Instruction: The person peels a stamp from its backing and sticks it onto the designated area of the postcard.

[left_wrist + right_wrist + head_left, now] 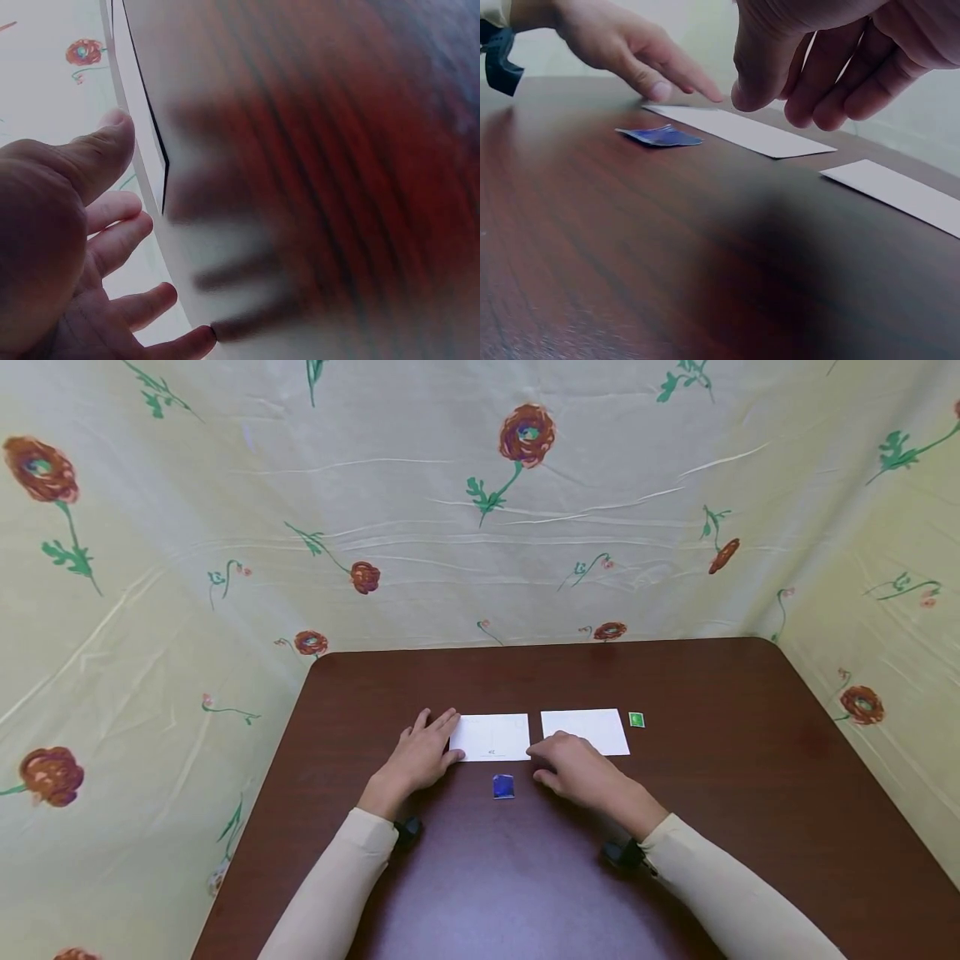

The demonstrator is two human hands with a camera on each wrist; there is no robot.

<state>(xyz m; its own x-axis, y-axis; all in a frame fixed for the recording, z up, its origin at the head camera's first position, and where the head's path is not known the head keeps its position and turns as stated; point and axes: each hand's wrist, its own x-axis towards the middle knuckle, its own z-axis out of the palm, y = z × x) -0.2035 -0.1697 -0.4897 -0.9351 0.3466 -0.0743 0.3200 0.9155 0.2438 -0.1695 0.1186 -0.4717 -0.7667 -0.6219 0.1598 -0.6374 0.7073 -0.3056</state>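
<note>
Two white postcards lie side by side on the table; the left postcard (491, 735) carries faint lines and small print. My left hand (423, 750) rests at its left edge, fingers spread and thumb at the lower left corner. Near the same card's lower right corner is my right hand (581, 767), index finger pointing at it and the other fingers bent, with nothing held. That hand covers part of the right postcard (600, 727). A small shiny blue square (503, 787), its edges curling up in the right wrist view, lies just below the left card.
A small green postage stamp (637, 720) lies right of the right postcard. The brown wooden table (712, 710) has rounded far corners. Flower-printed cloth (420, 485) hangs behind it and along both sides.
</note>
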